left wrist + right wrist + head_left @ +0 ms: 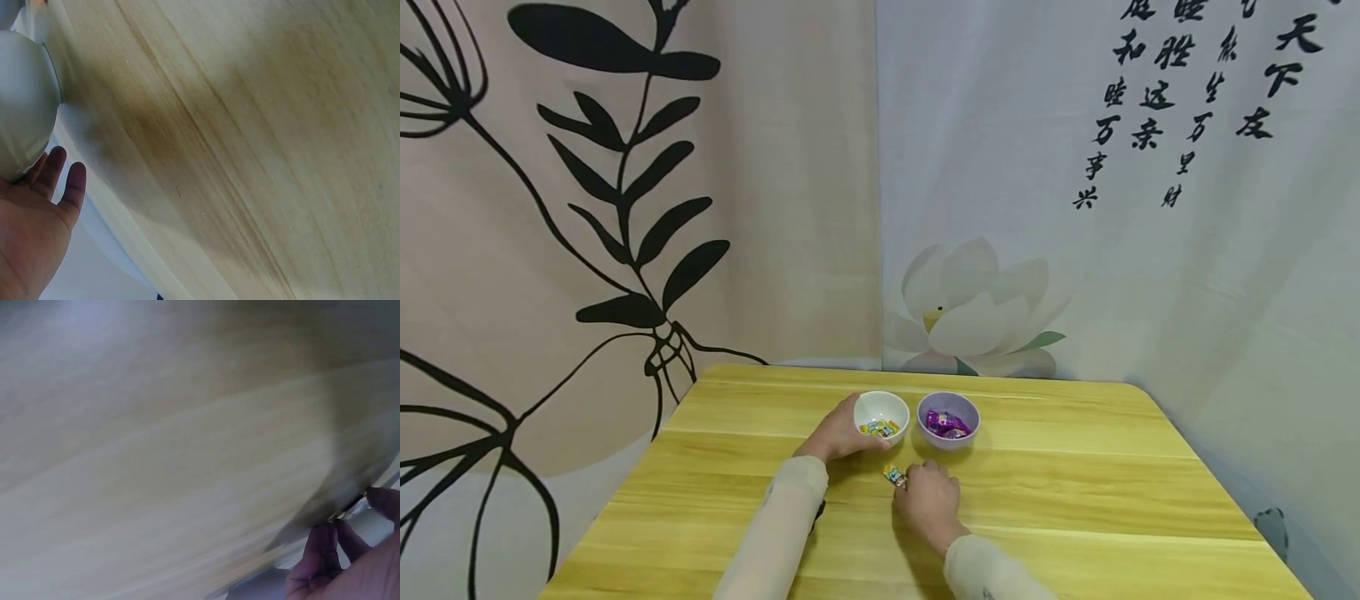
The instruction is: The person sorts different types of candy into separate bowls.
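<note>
In the head view my left hand (841, 432) holds the white bowl (882, 407) from its left side, the thumb across its near side and the fingers behind it. Several yellow-wrapped candies (880, 428) lie in this bowl. My right hand (930, 502) pinches a wrapped candy (894, 476), yellow with other colours, between thumb and fingers, low over the table in front of the bowls. In the right wrist view the fingers (317, 559) partly hide it. Close beside the white bowl stands a purple bowl (949, 444) with shiny purple-wrapped candies (946, 423).
Both bowls stand towards the far edge of the yellow wood-grain table (1075, 500). Behind it hangs a pale curtain (805, 208) with dark leaf prints, a lotus and black writing. A small dark item (818, 512) shows at the left sleeve.
</note>
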The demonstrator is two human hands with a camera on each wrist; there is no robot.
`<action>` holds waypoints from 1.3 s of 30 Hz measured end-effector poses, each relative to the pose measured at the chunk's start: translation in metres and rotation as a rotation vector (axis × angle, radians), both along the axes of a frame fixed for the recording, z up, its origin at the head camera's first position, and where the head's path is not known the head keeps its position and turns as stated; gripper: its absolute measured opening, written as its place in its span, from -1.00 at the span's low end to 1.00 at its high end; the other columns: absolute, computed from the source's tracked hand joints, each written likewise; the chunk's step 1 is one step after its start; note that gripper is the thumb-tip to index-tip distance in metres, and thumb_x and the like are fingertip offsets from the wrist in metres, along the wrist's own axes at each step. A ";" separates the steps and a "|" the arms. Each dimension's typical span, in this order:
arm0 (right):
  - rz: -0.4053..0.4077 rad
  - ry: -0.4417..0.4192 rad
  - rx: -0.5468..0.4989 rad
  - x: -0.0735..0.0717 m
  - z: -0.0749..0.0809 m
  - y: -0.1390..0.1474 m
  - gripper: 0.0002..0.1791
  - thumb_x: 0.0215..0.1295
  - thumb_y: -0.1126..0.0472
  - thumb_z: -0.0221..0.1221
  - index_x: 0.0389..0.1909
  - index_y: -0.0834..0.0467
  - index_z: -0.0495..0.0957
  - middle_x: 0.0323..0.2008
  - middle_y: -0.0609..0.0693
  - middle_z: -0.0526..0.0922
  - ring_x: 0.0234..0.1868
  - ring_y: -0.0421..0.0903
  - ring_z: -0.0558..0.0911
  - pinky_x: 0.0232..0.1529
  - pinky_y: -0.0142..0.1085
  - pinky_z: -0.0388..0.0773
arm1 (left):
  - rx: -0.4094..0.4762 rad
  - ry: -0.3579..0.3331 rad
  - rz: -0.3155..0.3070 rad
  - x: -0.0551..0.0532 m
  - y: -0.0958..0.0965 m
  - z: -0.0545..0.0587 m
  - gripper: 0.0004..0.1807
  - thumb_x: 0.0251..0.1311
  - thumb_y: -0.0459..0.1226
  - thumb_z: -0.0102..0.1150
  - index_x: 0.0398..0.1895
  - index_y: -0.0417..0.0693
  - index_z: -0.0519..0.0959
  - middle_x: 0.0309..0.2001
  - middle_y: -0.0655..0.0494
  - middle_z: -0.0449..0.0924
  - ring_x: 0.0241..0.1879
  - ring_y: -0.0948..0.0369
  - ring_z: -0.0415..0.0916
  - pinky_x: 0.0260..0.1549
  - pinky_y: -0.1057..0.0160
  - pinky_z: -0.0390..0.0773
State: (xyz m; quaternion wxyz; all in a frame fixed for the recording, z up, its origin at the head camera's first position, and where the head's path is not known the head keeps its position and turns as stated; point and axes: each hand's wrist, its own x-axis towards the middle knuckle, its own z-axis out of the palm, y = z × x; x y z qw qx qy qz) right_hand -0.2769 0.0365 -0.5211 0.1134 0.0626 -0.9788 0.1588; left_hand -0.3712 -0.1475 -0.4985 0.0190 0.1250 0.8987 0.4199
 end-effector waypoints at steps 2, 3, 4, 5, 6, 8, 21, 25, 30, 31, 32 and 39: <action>0.010 -0.003 -0.011 -0.001 0.000 0.002 -0.75 0.04 0.03 0.36 -0.52 0.11 0.58 -0.50 -0.02 0.42 -0.42 -0.02 0.47 -0.34 -0.06 0.43 | 0.013 -0.003 -0.004 0.000 0.000 0.000 0.08 -0.26 -0.01 0.66 0.36 -0.15 0.28 0.09 -0.02 0.49 0.05 0.02 0.48 0.11 -0.03 0.46; 0.015 -0.004 -0.015 0.000 0.000 0.003 -0.74 0.04 0.00 0.37 -0.51 0.10 0.59 -0.50 -0.03 0.41 -0.42 -0.03 0.46 -0.35 -0.07 0.42 | 0.022 -0.009 -0.002 0.001 0.001 -0.001 0.08 -0.26 -0.01 0.66 0.35 -0.14 0.29 0.09 -0.02 0.49 0.05 0.02 0.48 0.11 -0.02 0.45; 0.020 -0.001 -0.021 0.000 0.000 0.004 -0.73 0.04 -0.02 0.39 -0.50 0.10 0.61 -0.50 -0.03 0.41 -0.42 -0.03 0.46 -0.35 -0.08 0.42 | 0.027 -0.011 -0.001 0.001 0.001 -0.001 0.07 -0.26 -0.01 0.67 0.35 -0.14 0.29 0.08 -0.02 0.49 0.05 0.03 0.48 0.11 -0.03 0.45; 0.026 0.003 -0.026 0.000 0.000 0.005 -0.72 0.03 -0.03 0.41 -0.48 0.09 0.63 -0.50 -0.04 0.41 -0.43 -0.04 0.46 -0.36 -0.09 0.41 | 0.036 -0.014 0.001 0.001 0.001 -0.002 0.06 -0.26 -0.02 0.67 0.34 -0.14 0.29 0.08 -0.01 0.50 0.04 0.02 0.49 0.10 -0.03 0.45; 0.032 0.009 -0.030 0.000 -0.001 0.006 -0.73 0.03 -0.02 0.42 -0.47 0.08 0.64 -0.50 -0.05 0.42 -0.43 -0.05 0.46 -0.36 -0.10 0.41 | 0.041 -0.016 0.002 0.001 0.002 -0.002 0.06 -0.26 -0.02 0.67 0.33 -0.14 0.30 0.07 -0.01 0.50 0.04 0.03 0.49 0.10 -0.03 0.46; 0.046 0.025 -0.033 0.000 -0.003 0.008 -0.78 0.05 0.00 0.42 -0.47 0.06 0.66 -0.50 -0.07 0.42 -0.42 -0.06 0.47 -0.37 -0.11 0.41 | 0.043 -0.018 0.008 0.001 0.003 -0.004 0.04 -0.26 -0.02 0.67 0.32 -0.13 0.31 0.05 0.00 0.51 0.03 0.03 0.49 0.09 -0.04 0.46; 0.093 0.084 -0.004 0.001 -0.004 0.018 -0.86 0.05 0.07 0.37 -0.52 0.04 0.65 -0.53 -0.12 0.49 -0.46 -0.10 0.49 -0.36 -0.14 0.41 | 0.042 -0.025 0.013 0.002 0.003 0.000 0.07 -0.27 -0.01 0.67 0.33 -0.12 0.30 0.07 -0.02 0.50 0.04 0.02 0.48 0.12 -0.06 0.44; 0.096 0.112 -0.003 0.002 0.000 0.021 -0.86 0.07 0.06 0.36 -0.51 0.03 0.66 -0.55 -0.12 0.52 -0.46 -0.09 0.51 -0.40 -0.16 0.39 | 0.037 -0.022 0.007 0.003 0.001 0.001 0.09 -0.27 0.01 0.67 0.36 -0.13 0.28 0.09 -0.01 0.50 0.05 0.03 0.48 0.12 -0.06 0.44; 0.097 0.131 -0.017 0.001 0.008 0.024 -0.82 0.10 0.00 0.37 -0.45 0.03 0.71 -0.52 -0.10 0.57 -0.45 -0.08 0.54 -0.41 -0.17 0.38 | 0.039 -0.015 -0.001 0.002 -0.001 0.001 0.09 -0.27 0.00 0.66 0.36 -0.16 0.28 0.10 -0.03 0.49 0.05 0.01 0.49 0.12 -0.07 0.45; 0.096 0.137 -0.022 0.001 0.010 0.025 -0.81 0.10 -0.01 0.37 -0.45 0.03 0.71 -0.51 -0.10 0.57 -0.46 -0.09 0.53 -0.42 -0.16 0.38 | 0.040 -0.014 -0.002 0.002 -0.001 0.001 0.09 -0.26 0.00 0.66 0.36 -0.16 0.28 0.10 -0.03 0.49 0.05 0.01 0.49 0.11 -0.07 0.45; 0.094 0.142 -0.029 0.001 0.012 0.026 -0.81 0.10 -0.01 0.37 -0.43 0.03 0.72 -0.51 -0.09 0.57 -0.46 -0.08 0.53 -0.42 -0.16 0.38 | 0.039 -0.014 -0.002 0.002 -0.002 0.001 0.10 -0.26 0.00 0.66 0.37 -0.17 0.27 0.10 -0.04 0.49 0.05 0.01 0.49 0.11 -0.07 0.46; 0.076 0.205 -0.081 -0.003 0.025 0.035 -0.85 0.04 0.07 0.34 -0.39 0.04 0.74 -0.54 -0.10 0.58 -0.48 -0.08 0.56 -0.44 -0.13 0.40 | 0.040 -0.015 -0.004 0.002 -0.001 0.001 0.11 -0.26 0.01 0.66 0.37 -0.18 0.27 0.11 -0.04 0.49 0.05 0.01 0.48 0.10 -0.07 0.46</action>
